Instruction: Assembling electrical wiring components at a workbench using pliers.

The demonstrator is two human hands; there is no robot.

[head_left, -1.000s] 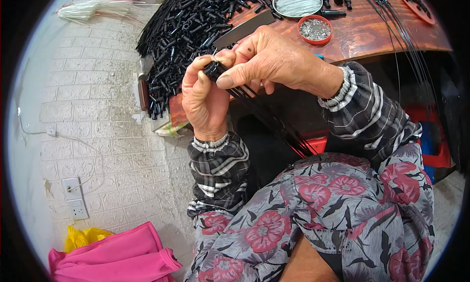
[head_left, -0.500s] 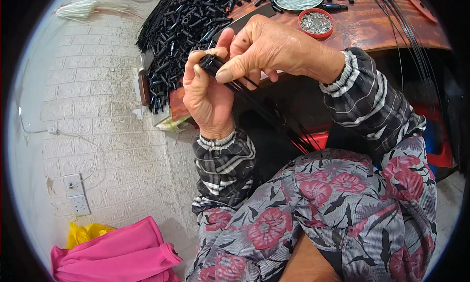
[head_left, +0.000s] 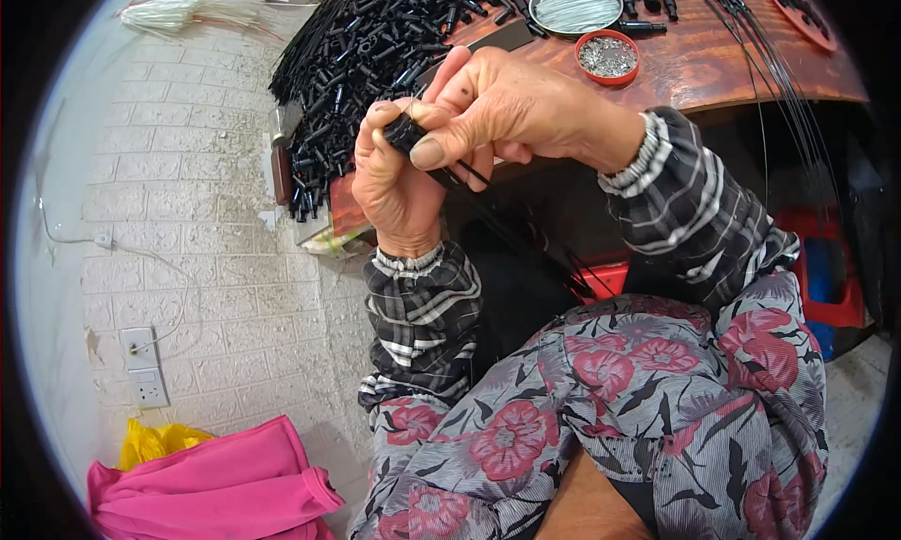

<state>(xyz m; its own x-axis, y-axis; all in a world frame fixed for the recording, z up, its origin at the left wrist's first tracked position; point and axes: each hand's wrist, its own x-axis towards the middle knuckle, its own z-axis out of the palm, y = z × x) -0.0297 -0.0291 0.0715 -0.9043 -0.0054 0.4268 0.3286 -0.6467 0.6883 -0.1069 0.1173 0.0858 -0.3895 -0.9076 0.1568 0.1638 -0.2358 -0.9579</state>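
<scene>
Between my two hands, at the table's near edge, is a short black cylindrical part (head_left: 404, 133). My left hand (head_left: 402, 195) is closed around it, thumb and fingers at its upper end. Thin black rods (head_left: 511, 223) trail from it toward my lap. My right hand (head_left: 530, 104) is closed too, its thumb pressed along the part's side and its index finger bent over the top. A fine pale strand (head_left: 413, 97) shows near the meeting fingertips; which hand grips it I cannot tell. The part's lower end is hidden behind my right fingers.
A heap of black tubular pieces (head_left: 371, 80) covers the table's left. Behind my right hand are a round dish of clear strips (head_left: 575, 10) and a red lid of small metal bits (head_left: 607, 58). Long dark rods (head_left: 784, 80) overhang the table's right edge. Pink cloth (head_left: 216, 484) lies lower left.
The view has shifted slightly. Both hands keep their hold on the black part, and my right thumb and fingers have closed in a little nearer to its top.
</scene>
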